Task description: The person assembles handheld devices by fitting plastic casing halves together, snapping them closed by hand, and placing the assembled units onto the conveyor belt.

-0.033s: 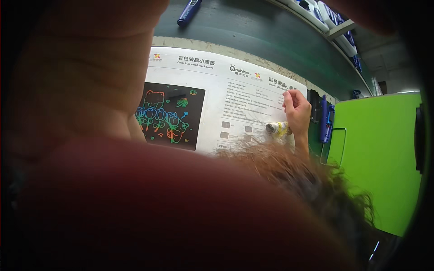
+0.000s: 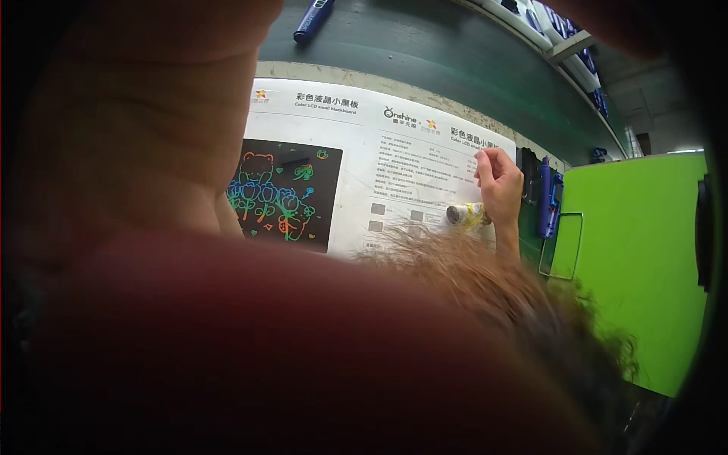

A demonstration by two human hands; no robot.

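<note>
Blurred skin [image 2: 144,144] fills the left of my frame, too close for me to tell which part it is or any grip. Behind runs the dark green desk [image 2: 425,45]; a lime-green panel [image 2: 637,250] takes the right. At centre I see a white printed sheet [image 2: 353,174]. Over its right end, the right hand [image 2: 500,178] has curled fingers; I can't tell whether they hold anything. A small white-and-yellow roll [image 2: 465,214] lies beside its wrist.

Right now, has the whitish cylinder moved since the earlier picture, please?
No, not visibly: the cylinder keeps its place against the printed white sheet.
</note>
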